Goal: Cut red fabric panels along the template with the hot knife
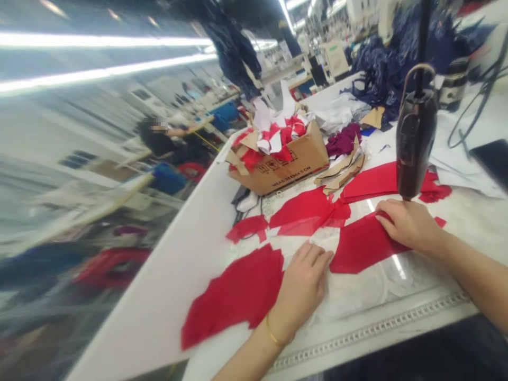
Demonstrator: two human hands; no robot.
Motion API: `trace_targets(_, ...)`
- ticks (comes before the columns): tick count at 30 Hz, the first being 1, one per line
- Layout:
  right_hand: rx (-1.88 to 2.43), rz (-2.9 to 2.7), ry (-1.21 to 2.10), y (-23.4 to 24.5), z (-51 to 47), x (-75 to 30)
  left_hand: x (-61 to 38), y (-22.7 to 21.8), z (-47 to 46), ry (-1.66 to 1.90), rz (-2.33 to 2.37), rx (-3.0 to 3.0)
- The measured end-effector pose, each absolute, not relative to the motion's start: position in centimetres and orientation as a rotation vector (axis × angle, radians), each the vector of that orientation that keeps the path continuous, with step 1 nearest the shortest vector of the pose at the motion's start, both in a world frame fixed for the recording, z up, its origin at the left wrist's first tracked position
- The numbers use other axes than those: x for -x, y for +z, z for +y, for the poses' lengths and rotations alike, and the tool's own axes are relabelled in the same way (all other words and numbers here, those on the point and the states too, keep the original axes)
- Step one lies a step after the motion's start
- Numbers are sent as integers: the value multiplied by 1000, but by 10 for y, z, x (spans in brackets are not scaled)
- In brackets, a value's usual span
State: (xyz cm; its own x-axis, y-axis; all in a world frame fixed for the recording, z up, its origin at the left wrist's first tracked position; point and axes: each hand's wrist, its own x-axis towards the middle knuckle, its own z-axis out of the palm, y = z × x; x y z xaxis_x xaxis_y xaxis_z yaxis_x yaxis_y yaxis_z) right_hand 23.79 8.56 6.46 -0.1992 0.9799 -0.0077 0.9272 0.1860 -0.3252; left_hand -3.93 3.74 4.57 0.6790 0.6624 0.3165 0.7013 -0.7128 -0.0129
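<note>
My left hand (301,283), with a thin gold bangle at the wrist, lies flat on white lace (349,296) beside a large red cloth piece (238,296). My right hand (408,225) presses its fingertips onto another red cloth piece (363,243). Just above those fingers, the tip of a dark corded electric tool (415,140) hangs down and meets the cloth. Further red pieces (305,214) lie between my hands and a cardboard box (281,166) heaped with red and white scraps. Neither hand grips anything.
Tan cardboard patterns (341,169) and maroon cloth (343,140) lie beside the box. A navy patterned fabric heap (397,63) fills the back right. White papers (456,166) and a black tablet (492,161) sit at right. The white table edge (159,286) runs along the left.
</note>
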Motion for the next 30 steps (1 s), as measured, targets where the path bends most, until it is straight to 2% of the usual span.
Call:
trace_targets(5,1802,-2244,335,54,84,-239,47,49,20,-454,-1147,2778)
trace_targets(14,1850,-2214,274,43,84,-239,31,39,29,-537,-908,2714)
trace_targets(19,1809,-2159,217,40,86,-244,34,52,23,-636,-1061,2764)
trace_targets(23,1828,-2132,302,42,87,-245,43,61,11,-680,-1162,2819)
trace_targets(30,1773,-2026,423,47,86,-244,23,32,5,-522,-1092,3044)
